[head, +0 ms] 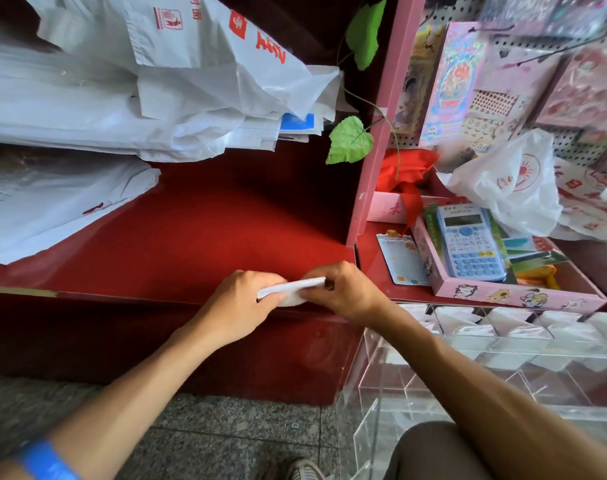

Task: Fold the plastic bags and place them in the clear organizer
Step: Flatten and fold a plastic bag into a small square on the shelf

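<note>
Fingers of left hand [241, 301] and right hand [343, 292] pinch folded bag [290, 289], mostly hidden between them.

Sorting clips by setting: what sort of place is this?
Probably a small stationery shop: packaged sticker sheets on pink pegboard, a blue calculator displayed, stacked white plastic carrier bags.

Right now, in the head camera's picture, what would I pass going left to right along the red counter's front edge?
Stack of white bags → left hand → folded bag → right hand → small card → blue calculator in the pink box.
</note>
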